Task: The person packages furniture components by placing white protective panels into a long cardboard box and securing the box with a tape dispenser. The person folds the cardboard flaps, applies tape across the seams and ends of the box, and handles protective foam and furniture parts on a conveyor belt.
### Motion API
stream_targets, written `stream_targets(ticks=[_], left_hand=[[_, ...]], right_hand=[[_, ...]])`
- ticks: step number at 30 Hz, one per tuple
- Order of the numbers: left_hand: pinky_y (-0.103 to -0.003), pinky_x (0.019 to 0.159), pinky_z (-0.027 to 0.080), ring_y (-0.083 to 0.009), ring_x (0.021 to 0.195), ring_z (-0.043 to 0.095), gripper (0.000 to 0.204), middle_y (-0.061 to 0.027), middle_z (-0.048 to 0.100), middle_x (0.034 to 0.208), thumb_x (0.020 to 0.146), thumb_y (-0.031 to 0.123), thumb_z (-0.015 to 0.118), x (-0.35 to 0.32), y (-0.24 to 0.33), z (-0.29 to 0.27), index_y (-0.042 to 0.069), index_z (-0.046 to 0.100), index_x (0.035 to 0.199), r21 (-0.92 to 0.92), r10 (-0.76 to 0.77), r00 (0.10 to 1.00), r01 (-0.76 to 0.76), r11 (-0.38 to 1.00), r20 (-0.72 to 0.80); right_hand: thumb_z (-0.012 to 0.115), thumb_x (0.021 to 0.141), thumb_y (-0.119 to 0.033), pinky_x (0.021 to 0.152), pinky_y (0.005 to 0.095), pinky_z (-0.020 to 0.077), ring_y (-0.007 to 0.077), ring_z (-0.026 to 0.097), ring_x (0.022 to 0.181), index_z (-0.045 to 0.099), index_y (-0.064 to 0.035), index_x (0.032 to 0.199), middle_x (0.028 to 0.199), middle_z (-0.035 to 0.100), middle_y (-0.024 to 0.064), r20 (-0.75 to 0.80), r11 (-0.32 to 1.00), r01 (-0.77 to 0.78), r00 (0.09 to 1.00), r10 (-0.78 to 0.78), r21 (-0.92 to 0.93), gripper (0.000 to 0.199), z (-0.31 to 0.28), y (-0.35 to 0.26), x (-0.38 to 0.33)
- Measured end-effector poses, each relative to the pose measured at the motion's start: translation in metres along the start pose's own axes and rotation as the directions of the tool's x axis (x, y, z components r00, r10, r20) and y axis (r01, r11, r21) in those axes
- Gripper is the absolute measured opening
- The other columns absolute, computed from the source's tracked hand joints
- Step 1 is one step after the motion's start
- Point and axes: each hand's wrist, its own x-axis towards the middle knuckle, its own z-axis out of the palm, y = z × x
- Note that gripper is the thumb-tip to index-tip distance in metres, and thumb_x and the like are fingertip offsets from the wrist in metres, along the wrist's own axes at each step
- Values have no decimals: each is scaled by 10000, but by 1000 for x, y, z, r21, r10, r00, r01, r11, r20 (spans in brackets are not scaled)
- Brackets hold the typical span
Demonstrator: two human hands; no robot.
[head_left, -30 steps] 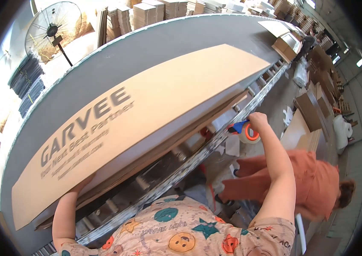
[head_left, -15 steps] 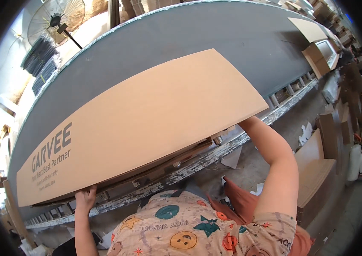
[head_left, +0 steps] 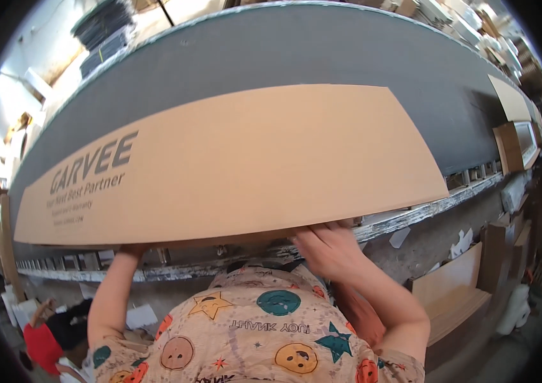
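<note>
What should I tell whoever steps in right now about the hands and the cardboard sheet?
Left hand: under the near edge of the cardboard sheet, toward its left end; grip hidden.
Right hand: at the near edge right of middle, fingers against the sheet's underside.
Sheet: lies flat on the grey table, near edge overhanging the table's rim.
Done: sheet is on the table.
Left: both hands remain on it; not released.

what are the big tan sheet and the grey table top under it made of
Sheet: looks like cardboard, matte tan with dark print on its left part and a thin, flat edge; both hands, left and right, are at its near edge. Table top: a dull grey, even, felt-like or rubbery cover, hard to tell which.
</note>
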Motion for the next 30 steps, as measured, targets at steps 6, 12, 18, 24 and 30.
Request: stream_targets(ticks=[6, 12, 18, 24, 30], left_hand=[[-437, 1050, 384, -304, 1258, 454, 573, -124, 478, 1371, 893, 383, 559, -8, 9, -1, 103, 439, 1379, 29, 33, 995, -30, 999, -98], [-418, 1003, 420, -268, 1158, 536, 400, -101, 569, 1255, 792, 229, 624, -55, 75, 8, 75, 632, 1160, 181, 369, 826, -322, 929, -427], [-421, 978, 458, -299, 1085, 584, 385, -158, 590, 1208, 747, 102, 550, -39, 69, 23, -14, 619, 1108, 42, 275, 736, -318, 947, -619], [-401, 938, 472, -282, 1057, 591, 374, -145, 610, 1135, 759, 158, 608, -48, 67, 27, -10, 614, 1093, 5, 240, 693, -322, 947, -680], [-361, 829, 505, -248, 976, 625, 201, -97, 647, 997, 781, 141, 656, -65, 90, 28, 22, 655, 944, -153, -38, 690, -106, 983, -723]], right_hand=[[561, 877, -217, 845, 440, 481, 335, 616, 935, 635, -30, 1070, 997, 649, 165, 65, 996, -85, 994, 85, -11, 278, 97, 31, 43], [554, 882, -222, 888, 437, 465, 334, 589, 1018, 599, -44, 1149, 1073, 626, 173, 109, 936, 123, 990, -91, -329, 324, 105, 38, 43], [599, 868, -226, 923, 418, 464, 322, 590, 1070, 564, -41, 1223, 1153, 612, 180, 753, 962, -103, 603, 262, -252, 401, 76, -75, 73], [696, 779, -355, 1110, 475, 255, 382, 276, 1370, 433, -117, 1382, 1456, 354, 190, 371, 929, 328, 895, -248, -171, 699, 48, -114, 139], [670, 792, -319, 1145, 494, 166, 381, 167, 1419, 394, -257, 1422, 1508, 292, 122, 522, 890, 378, 829, -203, -256, 691, 108, -78, 88]])
